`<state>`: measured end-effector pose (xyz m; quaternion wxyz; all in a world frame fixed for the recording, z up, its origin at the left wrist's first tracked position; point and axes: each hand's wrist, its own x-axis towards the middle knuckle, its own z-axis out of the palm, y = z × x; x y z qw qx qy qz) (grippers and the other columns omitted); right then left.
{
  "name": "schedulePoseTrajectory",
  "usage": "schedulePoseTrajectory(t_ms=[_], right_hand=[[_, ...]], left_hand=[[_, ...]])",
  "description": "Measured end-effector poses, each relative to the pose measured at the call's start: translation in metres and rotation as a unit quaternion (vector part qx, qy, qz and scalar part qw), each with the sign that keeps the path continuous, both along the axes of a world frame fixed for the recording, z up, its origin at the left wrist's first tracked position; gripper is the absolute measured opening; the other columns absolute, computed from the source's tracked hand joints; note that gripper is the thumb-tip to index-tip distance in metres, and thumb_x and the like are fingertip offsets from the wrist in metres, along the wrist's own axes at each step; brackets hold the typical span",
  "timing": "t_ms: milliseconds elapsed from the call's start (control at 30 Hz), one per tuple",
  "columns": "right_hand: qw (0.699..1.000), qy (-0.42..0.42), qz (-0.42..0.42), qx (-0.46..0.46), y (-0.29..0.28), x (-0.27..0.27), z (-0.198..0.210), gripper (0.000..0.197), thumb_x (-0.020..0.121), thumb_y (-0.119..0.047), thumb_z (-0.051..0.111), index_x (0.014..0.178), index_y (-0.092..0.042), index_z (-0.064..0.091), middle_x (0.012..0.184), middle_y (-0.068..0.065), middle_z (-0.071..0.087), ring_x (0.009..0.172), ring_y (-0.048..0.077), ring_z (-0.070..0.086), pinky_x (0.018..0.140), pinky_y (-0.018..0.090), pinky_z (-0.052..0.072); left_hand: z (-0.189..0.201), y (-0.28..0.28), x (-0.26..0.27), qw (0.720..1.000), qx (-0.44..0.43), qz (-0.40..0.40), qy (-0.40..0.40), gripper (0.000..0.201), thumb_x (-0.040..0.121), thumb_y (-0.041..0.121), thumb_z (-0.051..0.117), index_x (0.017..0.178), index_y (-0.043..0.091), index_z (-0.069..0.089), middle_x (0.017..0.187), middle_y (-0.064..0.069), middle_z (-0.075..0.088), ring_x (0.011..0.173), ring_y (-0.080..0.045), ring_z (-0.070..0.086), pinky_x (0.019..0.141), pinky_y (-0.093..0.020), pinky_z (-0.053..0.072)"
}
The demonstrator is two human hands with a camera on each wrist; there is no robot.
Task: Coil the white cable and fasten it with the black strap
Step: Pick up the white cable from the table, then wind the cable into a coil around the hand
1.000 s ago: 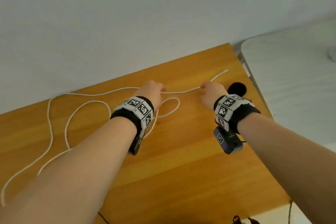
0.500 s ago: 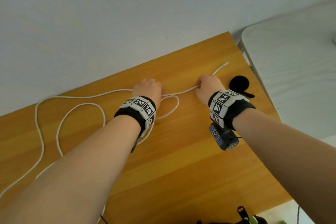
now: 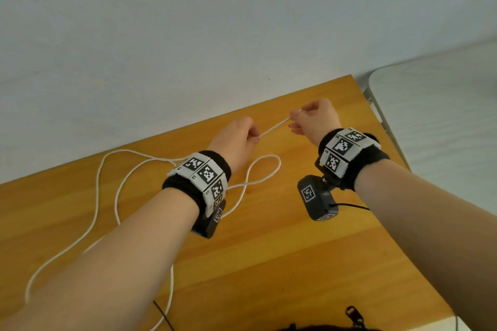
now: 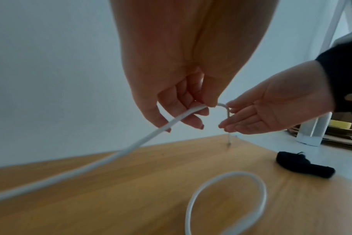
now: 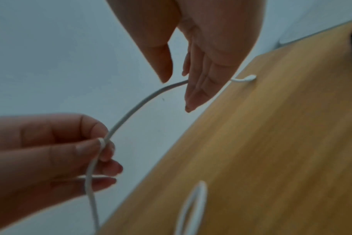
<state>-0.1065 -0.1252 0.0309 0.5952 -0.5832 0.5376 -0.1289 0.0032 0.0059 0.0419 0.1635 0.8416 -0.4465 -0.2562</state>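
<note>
A thin white cable (image 3: pixel 274 127) runs taut between my two hands above the wooden table (image 3: pixel 269 263). My left hand (image 3: pixel 252 134) grips it with curled fingers (image 4: pixel 183 101). My right hand (image 3: pixel 295 117) holds it near its end between nearly straight fingers (image 5: pixel 197 89), thumb apart; the plug end (image 4: pixel 228 143) dangles below. The rest of the cable lies on the table in loose loops (image 3: pixel 265 169) trailing left. The black strap (image 4: pixel 303 167) lies on the table right of my right hand, mostly hidden behind the wristband in the head view.
A pale wall runs along the table's far edge. A white table (image 3: pixel 443 121) stands close on the right, its leg (image 4: pixel 311 135) just beyond the corner. Dark items (image 3: pixel 352 314) sit at the near edge.
Both hands have risen off the table, lifting the cable's end section into the air. My right hand has moved up along the cable toward its end.
</note>
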Motion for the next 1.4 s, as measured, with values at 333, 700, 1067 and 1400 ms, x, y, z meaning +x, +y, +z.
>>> schedulePoseTrajectory(t_ms=[333,700,1067,1400], right_hand=[[0.977,-0.128,0.049,0.16,0.04,-0.01,0.075,0.024,0.09,0.006,0.05,0.113,0.0,0.048,0.074,0.014,0.059,0.067,0.026,0.064,0.062,0.033,0.058],[0.937,-0.036,0.312,-0.151,0.063,-0.036,0.124,0.023,0.095,-0.013,0.047,0.106,-0.022,0.065,0.074,-0.004,0.052,0.067,0.008,0.049,0.062,0.021,0.049],[0.916,-0.052,0.389,-0.086,0.081,-0.031,0.099,0.007,0.088,-0.015,0.06,0.093,-0.011,0.063,0.077,0.0,0.066,0.079,0.014,0.063,0.086,0.033,0.052],[0.965,-0.171,0.198,-0.023,0.109,-0.023,0.088,0.006,0.095,-0.008,0.048,0.1,-0.006,0.046,0.076,0.014,0.068,0.075,0.03,0.069,0.076,0.04,0.059]], left_hand=[[0.055,0.035,-0.012,0.996,-0.062,0.031,-0.061,0.024,0.095,0.025,0.049,0.114,0.014,0.058,0.115,-0.003,0.06,0.103,-0.019,0.059,0.088,-0.031,0.047],[0.098,0.058,-0.017,0.986,-0.016,0.048,-0.16,0.046,0.093,0.029,0.051,0.137,0.02,0.042,0.136,-0.005,0.053,0.124,-0.025,0.047,0.102,-0.039,0.04],[0.125,0.083,-0.043,0.826,-0.31,0.327,0.339,0.03,0.101,0.018,0.034,0.076,0.011,0.049,0.06,0.0,0.033,0.053,-0.013,0.038,0.057,-0.027,0.041],[0.137,0.121,-0.032,0.684,-0.346,0.404,0.499,0.034,0.1,0.031,0.036,0.074,0.014,0.047,0.042,0.008,0.032,0.034,-0.004,0.023,0.036,-0.015,0.019]])
